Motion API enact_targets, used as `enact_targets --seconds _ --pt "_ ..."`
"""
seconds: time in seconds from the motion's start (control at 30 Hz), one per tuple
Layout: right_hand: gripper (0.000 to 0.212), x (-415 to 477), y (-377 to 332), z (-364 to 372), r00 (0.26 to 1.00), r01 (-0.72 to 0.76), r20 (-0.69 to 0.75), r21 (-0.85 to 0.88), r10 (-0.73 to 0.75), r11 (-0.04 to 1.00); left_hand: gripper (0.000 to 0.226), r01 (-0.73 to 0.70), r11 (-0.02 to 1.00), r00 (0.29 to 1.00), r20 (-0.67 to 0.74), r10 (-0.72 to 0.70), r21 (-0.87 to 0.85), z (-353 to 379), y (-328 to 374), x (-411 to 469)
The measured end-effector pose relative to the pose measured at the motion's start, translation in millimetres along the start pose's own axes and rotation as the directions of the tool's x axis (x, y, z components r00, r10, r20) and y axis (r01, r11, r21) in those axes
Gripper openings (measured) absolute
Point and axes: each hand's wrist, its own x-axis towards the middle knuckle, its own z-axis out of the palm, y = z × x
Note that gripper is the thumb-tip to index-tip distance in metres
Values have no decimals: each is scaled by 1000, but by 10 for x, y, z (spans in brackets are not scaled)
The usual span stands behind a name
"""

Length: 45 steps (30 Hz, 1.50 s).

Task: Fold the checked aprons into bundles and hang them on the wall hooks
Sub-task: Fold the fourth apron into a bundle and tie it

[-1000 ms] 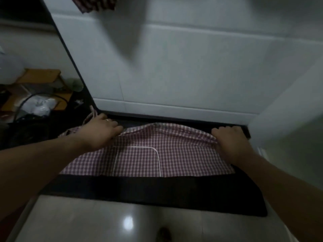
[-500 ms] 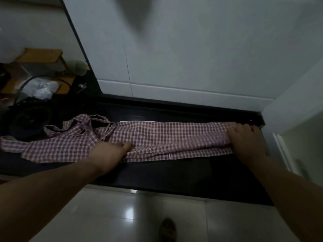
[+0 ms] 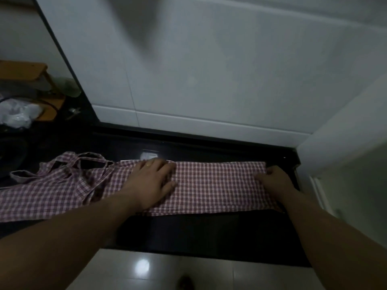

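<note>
Pressing flat with straight fingers, the left hand [image 3: 154,181] rests mid-frame on the checked apron [image 3: 215,189], a long strip across the dark worktop [image 3: 209,233]; the right hand [image 3: 274,181] grips its right end

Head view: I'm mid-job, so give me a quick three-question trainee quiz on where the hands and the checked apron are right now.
1. True or false: the left hand lies flat, fingers straight, on the red-and-white checked cloth apron.
2. Multiple choice: the apron lies on A) the black glossy ledge, B) a wall hook, C) the pale floor tiles.
3. Short answer: which hand grips the end of the apron that is away from the loose checked straps?

Key: 1 true. 2 A. 3 the right hand.
</note>
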Motion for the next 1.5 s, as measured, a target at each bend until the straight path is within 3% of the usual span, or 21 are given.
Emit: enact_targets --seconds 0.07,0.17,0.33,0.4,0.47,0.5,0.53,0.6,0.67,0.87,0.93,1.0,1.07,1.17,1.23,1.3,1.37,1.5 --pt "26 145 2 29 994 84 -67 6 -83 996 71 -8 1000 998 69 7 13 72 24 21" --pt "17 266 -65 2 951 248 -196 21 -239 969 75 -30 999 988 153 27 20 287 -40 -139" --pt "24 324 -292 210 845 266 -379 -315 -377 911 78 7 999 993 116 -11 36 463 -18 -213" --pt "37 86 -404 501 761 522 -232 -336 -606 784 79 9 1000 994 113 -12 30 446 74 -153" --pt "55 -244 -351 845 655 721 129 -400 -745 565 79 -26 999 993 118 22 27 455 193 -47" --pt "60 -334 -240 962 653 733 243 -445 -718 515 78 -61 998 990 132 57 25 457 250 3" --pt "64 -349 -85 1007 697 694 271 -486 -663 531 76 -105 994 984 146 100 24 458 296 48" --pt "70 -296 282 923 835 517 144 -535 -531 668 72 -168 986 974 158 164 11 458 325 108" --pt "77 -254 584 783 894 394 41 -546 -446 740 68 -179 984 972 158 174 13 434 265 88" --pt "79 -374 694 665 947 280 51 -611 -316 740 72 186 979 974 149 -172 -87 279 -161 -58" --pt "68 -478 495 686 911 319 -20 -597 -411 736 68 135 989 987 93 -129 -60 145 -233 -95" --pt "48 -579 161 845 804 484 -27 -550 -594 681 59 73 997 997 -1 -73 -9 -36 -340 -178" --pt "35 -718 -270 1065 703 655 73 -455 -707 604 56 82 994 997 1 -82 72 -203 -510 -269" --pt "41 -917 -898 1559 557 824 324 -326 -765 463 59 135 966 971 164 -173 223 -429 -964 -494" --pt "41 -957 -1113 1818 567 818 396 -373 -723 438 62 142 940 965 170 -202 310 -569 -1310 -649" --pt "35 -906 -1169 1923 628 764 360 -452 -690 460 71 143 920 965 155 -212 366 -683 -1640 -829" --pt "33 -899 -1179 1945 653 745 355 -463 -669 481 79 76 923 983 128 -134 378 -752 -1952 -1050" --pt "38 -998 -1394 1977 693 699 388 -568 -607 435 62 -69 905 974 223 -30 421 -845 -2418 -1397"
